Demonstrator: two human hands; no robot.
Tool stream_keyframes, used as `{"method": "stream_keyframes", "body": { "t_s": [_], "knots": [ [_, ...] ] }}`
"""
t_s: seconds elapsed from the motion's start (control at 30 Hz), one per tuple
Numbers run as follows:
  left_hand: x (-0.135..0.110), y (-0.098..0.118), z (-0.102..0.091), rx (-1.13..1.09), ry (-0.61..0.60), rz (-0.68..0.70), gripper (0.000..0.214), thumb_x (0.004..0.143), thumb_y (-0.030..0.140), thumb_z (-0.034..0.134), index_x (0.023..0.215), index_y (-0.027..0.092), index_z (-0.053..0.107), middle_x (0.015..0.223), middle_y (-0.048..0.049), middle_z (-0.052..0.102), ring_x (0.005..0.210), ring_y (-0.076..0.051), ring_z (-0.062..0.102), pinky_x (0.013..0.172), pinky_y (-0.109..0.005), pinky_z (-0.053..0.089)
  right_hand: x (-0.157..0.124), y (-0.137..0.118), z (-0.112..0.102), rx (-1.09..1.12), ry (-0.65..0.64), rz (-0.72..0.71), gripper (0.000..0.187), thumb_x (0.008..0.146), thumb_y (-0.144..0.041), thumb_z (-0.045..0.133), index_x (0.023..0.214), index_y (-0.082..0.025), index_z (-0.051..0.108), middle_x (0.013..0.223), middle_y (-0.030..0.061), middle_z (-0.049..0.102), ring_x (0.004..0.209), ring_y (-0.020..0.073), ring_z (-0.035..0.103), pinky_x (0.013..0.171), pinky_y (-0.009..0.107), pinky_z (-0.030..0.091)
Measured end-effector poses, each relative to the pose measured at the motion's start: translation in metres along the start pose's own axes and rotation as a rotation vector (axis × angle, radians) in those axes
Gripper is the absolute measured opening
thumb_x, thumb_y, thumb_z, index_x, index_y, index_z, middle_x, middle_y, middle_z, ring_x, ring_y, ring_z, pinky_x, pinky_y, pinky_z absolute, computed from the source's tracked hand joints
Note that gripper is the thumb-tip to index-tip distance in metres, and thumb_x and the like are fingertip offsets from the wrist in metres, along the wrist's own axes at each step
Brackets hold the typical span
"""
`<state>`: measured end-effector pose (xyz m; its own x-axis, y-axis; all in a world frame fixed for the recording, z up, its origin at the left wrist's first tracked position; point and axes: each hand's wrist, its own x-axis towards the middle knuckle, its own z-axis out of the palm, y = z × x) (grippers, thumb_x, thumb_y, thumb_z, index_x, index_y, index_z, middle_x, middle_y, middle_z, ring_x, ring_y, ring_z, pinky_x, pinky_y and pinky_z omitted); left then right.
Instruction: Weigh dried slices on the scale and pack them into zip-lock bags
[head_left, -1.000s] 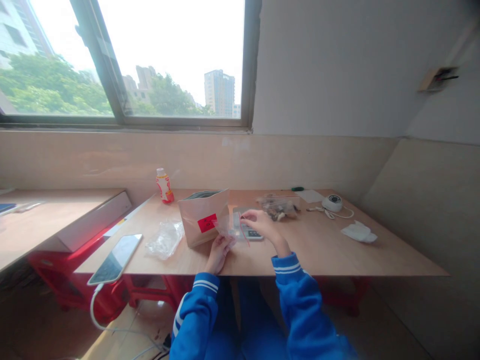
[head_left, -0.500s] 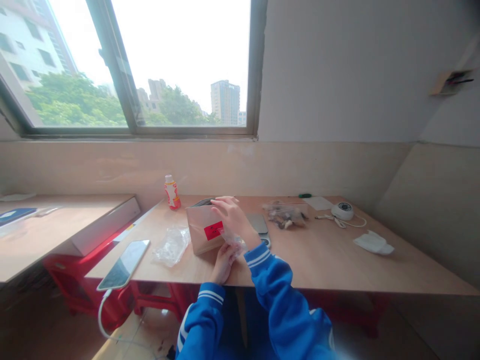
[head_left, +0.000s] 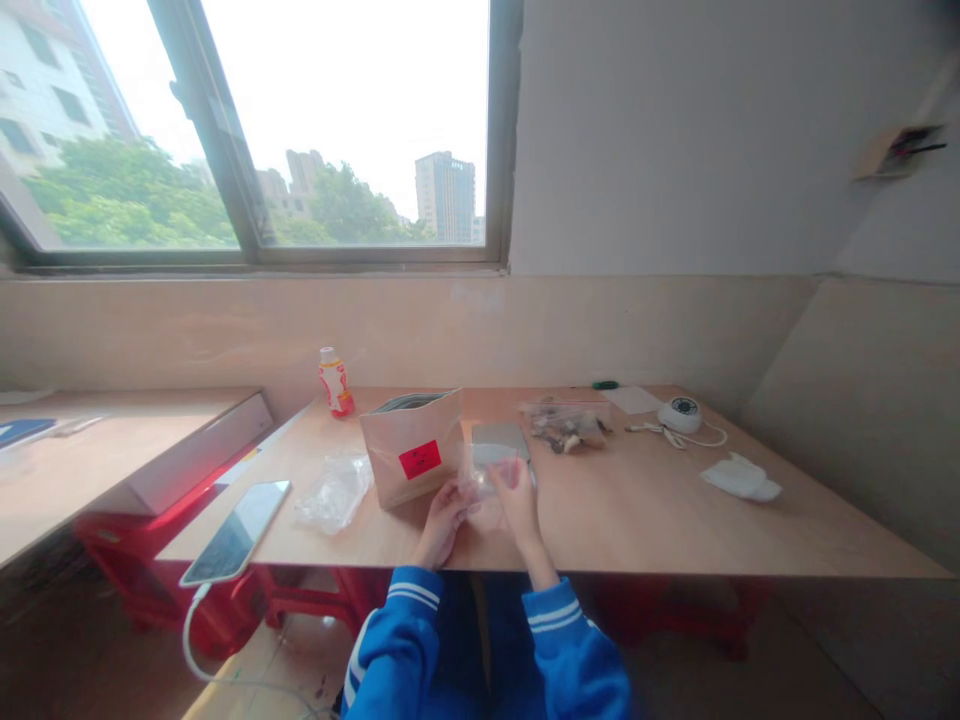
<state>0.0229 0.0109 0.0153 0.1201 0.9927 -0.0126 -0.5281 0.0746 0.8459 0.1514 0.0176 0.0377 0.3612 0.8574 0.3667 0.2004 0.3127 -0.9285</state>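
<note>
A small clear plastic bag [head_left: 484,487] is stretched between my two hands above the table's front part. My left hand [head_left: 448,512] pinches its left side. On its right side, my right hand [head_left: 517,497] is closed with thumb and fingers together. Just left of them stands a brown paper pouch [head_left: 386,455] with a red label [head_left: 419,460], its top open. Behind the clear bag lies a flat grey device that looks like a small scale [head_left: 501,440], partly covered by my right hand and the bag.
Left of the pouch lies a crumpled clear plastic bag [head_left: 335,493], with a phone [head_left: 238,530] on a cable beyond it. A drink bottle [head_left: 336,382] stands behind. Rightward are a zip bag of dark pieces [head_left: 566,425], a white dome camera [head_left: 680,415] and a white crumpled packet [head_left: 741,477].
My right hand has left the pouch's top edge and come down to the right side of the clear bag. The pouch's open mouth now shows. My left hand stays low, holding the bag.
</note>
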Motion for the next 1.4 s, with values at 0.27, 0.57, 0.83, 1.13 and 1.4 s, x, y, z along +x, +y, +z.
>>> {"method": "stream_keyframes", "body": {
  "t_s": [0.27, 0.57, 0.83, 1.13, 1.4],
  "knots": [
    [-0.017, 0.011, 0.015, 0.163, -0.084, -0.07, 0.039, 0.066, 0.041, 0.072, 0.089, 0.015, 0.056, 0.079, -0.0016, 0.057, 0.07, -0.011, 0.06, 0.053, -0.018, 0.043, 0.022, -0.007, -0.032, 0.008, 0.116, 0.03, 0.036, 0.077, -0.054, 0.055, 0.074, -0.019, 0.049, 0.058, -0.003, 0.053, 0.044, 0.0109, 0.046, 0.042, 0.021, 0.037],
    [-0.05, 0.04, 0.027, 0.516, 0.351, 0.219, 0.04, 0.068, 0.056, 0.06, 0.076, 0.017, 0.053, 0.055, 0.0059, 0.043, 0.046, -0.007, 0.041, 0.038, -0.016, 0.031, 0.045, 0.029, -0.026, -0.191, -0.089, -0.138, 0.04, 0.088, -0.05, 0.034, 0.097, -0.018, 0.057, 0.087, 0.0077, 0.063, 0.075, 0.0196, 0.06, 0.069, 0.031, 0.049],
    [-0.119, 0.094, -0.041, 0.465, 1.031, 0.404, 0.038, 0.069, 0.049, 0.057, 0.09, 0.016, 0.06, 0.061, 0.0016, 0.055, 0.046, -0.01, 0.049, 0.036, -0.018, 0.035, 0.105, 0.116, -0.08, -0.844, -0.023, -0.22, 0.045, 0.082, -0.031, 0.044, 0.124, -0.015, 0.046, 0.14, 0.0182, 0.034, 0.132, 0.0344, 0.026, 0.101, 0.051, 0.031],
    [-0.068, 0.126, -0.108, 0.843, 1.008, 0.285, 0.04, 0.071, 0.049, 0.05, 0.092, 0.016, 0.061, 0.077, -0.0055, 0.062, 0.066, -0.021, 0.061, 0.05, -0.03, 0.048, 0.089, 0.11, -0.102, -0.785, 0.076, -0.195, 0.023, 0.079, -0.027, 0.045, 0.098, -0.018, 0.055, 0.105, 0.0127, 0.055, 0.096, 0.0248, 0.056, 0.08, 0.038, 0.047],
    [-0.018, 0.142, -0.118, 1.39, 1.059, 0.205, 0.059, 0.07, 0.046, 0.053, 0.113, 0.006, 0.052, 0.114, -0.0263, 0.054, 0.113, -0.043, 0.045, 0.092, -0.056, 0.032, 0.024, 0.09, -0.139, -0.657, 0.105, -0.058, 0.034, 0.076, -0.031, 0.047, 0.106, -0.018, 0.055, 0.097, 0.0115, 0.064, 0.085, 0.0253, 0.06, 0.07, 0.034, 0.047]
  ]
}}
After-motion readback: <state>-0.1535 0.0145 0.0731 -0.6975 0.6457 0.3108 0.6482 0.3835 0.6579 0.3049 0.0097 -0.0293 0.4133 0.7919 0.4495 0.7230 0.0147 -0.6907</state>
